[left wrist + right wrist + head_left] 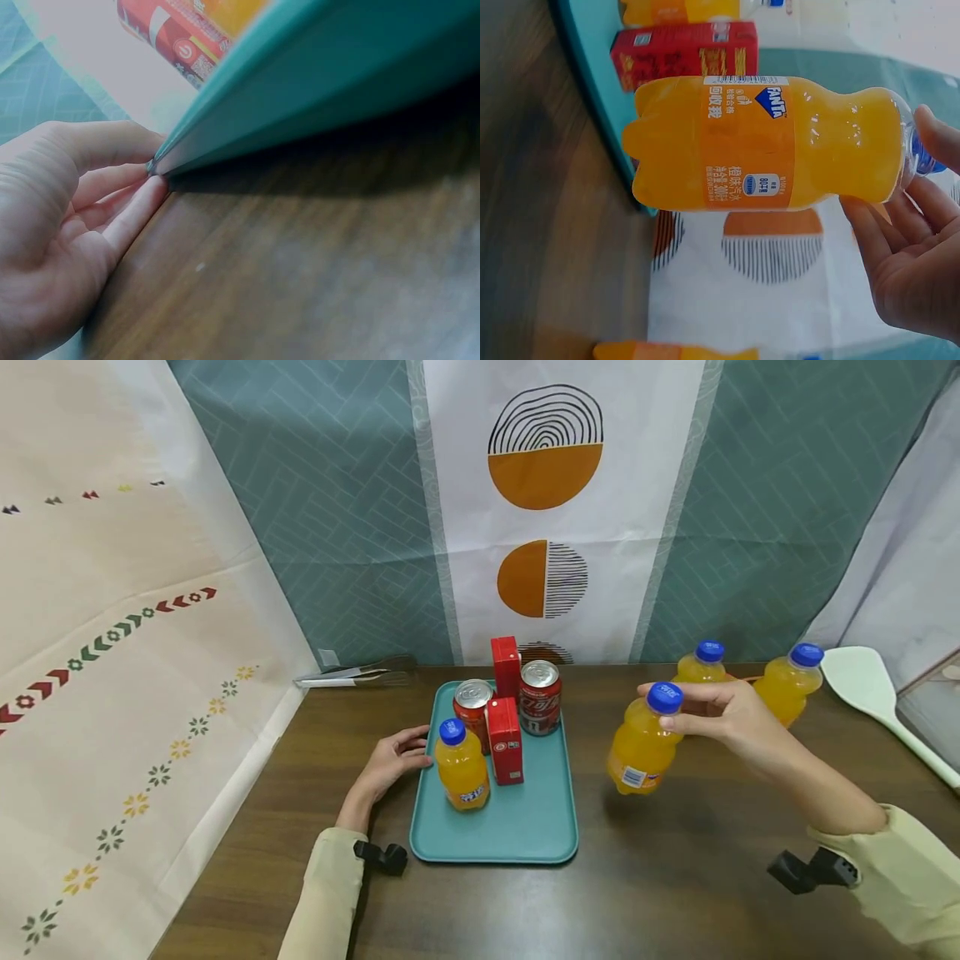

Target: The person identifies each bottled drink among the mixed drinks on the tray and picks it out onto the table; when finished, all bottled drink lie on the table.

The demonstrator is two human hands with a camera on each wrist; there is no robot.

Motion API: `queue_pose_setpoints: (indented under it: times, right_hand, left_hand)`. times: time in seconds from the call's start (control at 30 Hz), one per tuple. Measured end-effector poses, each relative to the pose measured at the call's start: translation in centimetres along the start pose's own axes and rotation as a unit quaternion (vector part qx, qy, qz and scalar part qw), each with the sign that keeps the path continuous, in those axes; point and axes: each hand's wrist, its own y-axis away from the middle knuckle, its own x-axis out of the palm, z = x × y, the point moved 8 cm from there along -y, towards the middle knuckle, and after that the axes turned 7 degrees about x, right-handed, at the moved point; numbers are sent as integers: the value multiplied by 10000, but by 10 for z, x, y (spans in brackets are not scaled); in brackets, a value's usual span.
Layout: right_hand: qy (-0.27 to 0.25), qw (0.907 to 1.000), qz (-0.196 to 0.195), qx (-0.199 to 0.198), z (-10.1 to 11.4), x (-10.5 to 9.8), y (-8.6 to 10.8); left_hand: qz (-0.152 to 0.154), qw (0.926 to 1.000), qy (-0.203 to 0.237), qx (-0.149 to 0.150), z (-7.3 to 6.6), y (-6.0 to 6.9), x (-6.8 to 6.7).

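My right hand (708, 710) pinches an orange soda bottle (636, 747) by its neck, just under the blue cap. That bottle hangs above the table, right of a teal tray (532, 827), and tilts slightly in the head view. At the tray's left rim, my left hand (390, 766) grips the edge between thumb and fingers (135, 214). On the tray stand another orange soda bottle (462, 772), two red cans (540, 702) and two red cartons (505, 743). The right wrist view shows the held bottle's label facing the camera.
Two more orange soda bottles (791, 685) stand behind my right hand, partly covered by it. A white spatula (862, 681) lies at the far right. Whisk-like utensils (352, 677) lie at the back left. Patterned cloth (337, 527) hangs along the table's back edge.
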Motion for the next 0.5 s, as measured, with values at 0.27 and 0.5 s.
queue_pose_setpoints:
  times: [0.27, 0.5]
  right_hand:
    - [-117, 9973, -658, 299, -32, -35, 12]
    - [361, 9884, -1254, 781, -57, -75, 26]
  left_hand:
    - [-53, 10000, -26, -69, -1, 0, 0]
    - [-45, 9999, -89, -104, -2, 0, -1]
